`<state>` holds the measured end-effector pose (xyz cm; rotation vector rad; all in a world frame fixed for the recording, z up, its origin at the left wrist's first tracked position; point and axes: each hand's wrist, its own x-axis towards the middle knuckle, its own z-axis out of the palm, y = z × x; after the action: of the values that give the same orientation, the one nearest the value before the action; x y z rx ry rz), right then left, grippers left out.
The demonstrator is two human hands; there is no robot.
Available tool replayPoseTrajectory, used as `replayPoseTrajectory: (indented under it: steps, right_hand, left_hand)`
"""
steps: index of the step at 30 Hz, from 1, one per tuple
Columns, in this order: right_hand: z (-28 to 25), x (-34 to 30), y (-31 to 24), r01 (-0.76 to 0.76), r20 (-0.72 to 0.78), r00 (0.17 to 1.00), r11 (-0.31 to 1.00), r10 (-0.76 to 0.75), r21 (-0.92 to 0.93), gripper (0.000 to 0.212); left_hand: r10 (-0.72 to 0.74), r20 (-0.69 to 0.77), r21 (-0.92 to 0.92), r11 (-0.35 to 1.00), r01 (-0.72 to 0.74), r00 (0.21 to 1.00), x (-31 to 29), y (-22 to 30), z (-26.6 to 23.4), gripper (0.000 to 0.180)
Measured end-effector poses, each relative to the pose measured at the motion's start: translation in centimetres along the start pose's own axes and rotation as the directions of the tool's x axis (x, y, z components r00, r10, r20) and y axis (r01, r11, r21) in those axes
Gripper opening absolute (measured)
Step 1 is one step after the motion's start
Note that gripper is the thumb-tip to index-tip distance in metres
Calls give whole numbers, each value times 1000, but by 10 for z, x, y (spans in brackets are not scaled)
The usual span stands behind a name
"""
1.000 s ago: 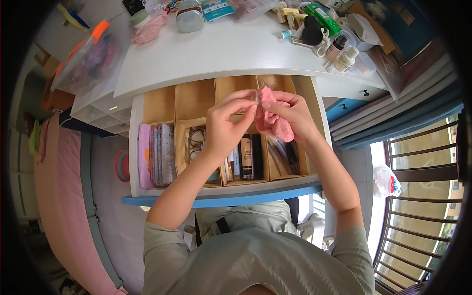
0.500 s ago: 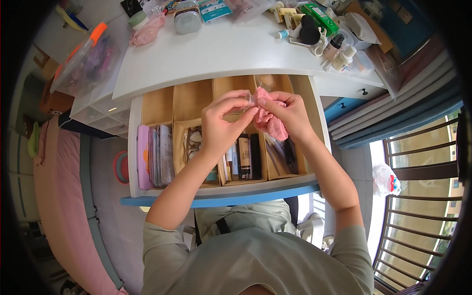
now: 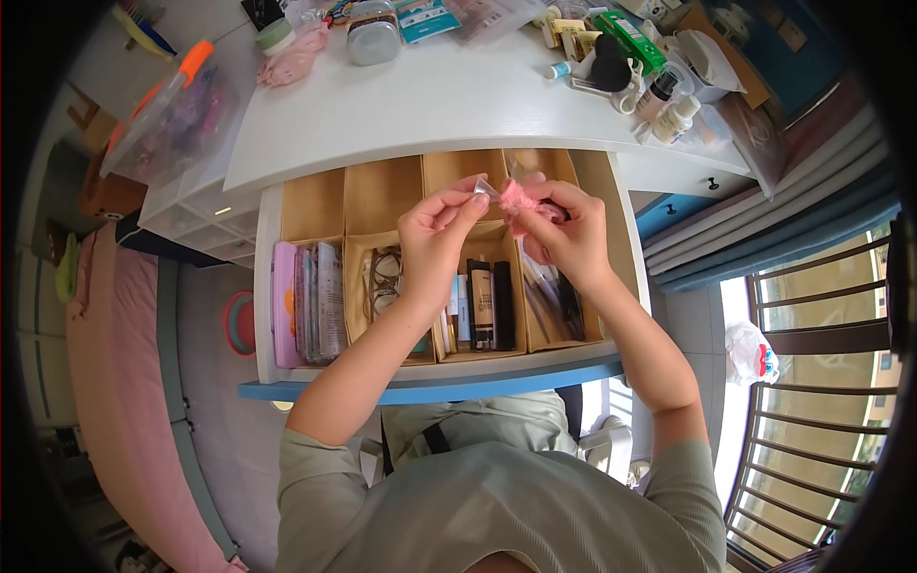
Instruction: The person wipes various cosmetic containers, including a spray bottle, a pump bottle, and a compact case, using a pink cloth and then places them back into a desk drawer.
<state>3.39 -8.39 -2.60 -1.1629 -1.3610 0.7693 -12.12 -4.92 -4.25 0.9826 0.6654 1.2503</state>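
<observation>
Over the open drawer point(image 3: 325, 380), my left hand point(image 3: 437, 231) pinches a small clear plastic piece point(image 3: 484, 188) between thumb and fingertips; its exact kind I cannot make out. Close beside it, my right hand point(image 3: 576, 232) is closed on a bunched pink cloth point(image 3: 521, 199), whose upper edge comes right up to the clear piece. Below the hands, brown cardboard compartments hold glasses point(image 3: 384, 277), dark and beige cosmetic tubes point(image 3: 480, 296), slim brushes or pencils point(image 3: 552, 304), and clear flat cases beside a lilac case point(image 3: 285, 304).
The white desktop point(image 3: 430, 110) spans behind the drawer. On its right stand bottles point(image 3: 675, 119), a black puff point(image 3: 609, 65) and a green box point(image 3: 626, 40). A clear lidded jar point(image 3: 373, 36) and a pink pouch point(image 3: 294, 59) lie at the back left, near a clear bin with an orange handle point(image 3: 196, 62).
My left hand has drawn slightly apart from the cloth with the clear piece. The cloth is more gathered into my right hand, its hanging end now mostly behind the fingers.
</observation>
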Motion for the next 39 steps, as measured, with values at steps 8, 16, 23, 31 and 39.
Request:
replayPoseTrajectory:
  steps: [8, 16, 23, 31, 39]
  right_hand:
    - [-4, 7, 11, -181, 122, 980, 951, 155, 251, 14]
    - [-12, 9, 1, -95, 53, 995, 974, 86, 204, 19]
    - [-9, 7, -1, -21, 245, 970, 998, 5, 61, 24]
    - [-9, 7, 1, -27, 242, 970, 999, 22, 18, 17]
    - [-3, 3, 0, 44, 79, 996, 997, -40, -57, 17]
  left_hand:
    - [-4, 33, 58, 998, 2, 999, -1, 3, 3, 11]
    - [-221, 201, 5, 974, 225, 954, 2, 14, 0, 15]
    - [-223, 167, 33, 975, 220, 961, 1, 12, -2, 25]
    - [-265, 140, -19, 963, 270, 954, 3, 4, -2, 25]
    - [-459, 518, -82, 813, 576, 722, 4, 6, -7, 30]
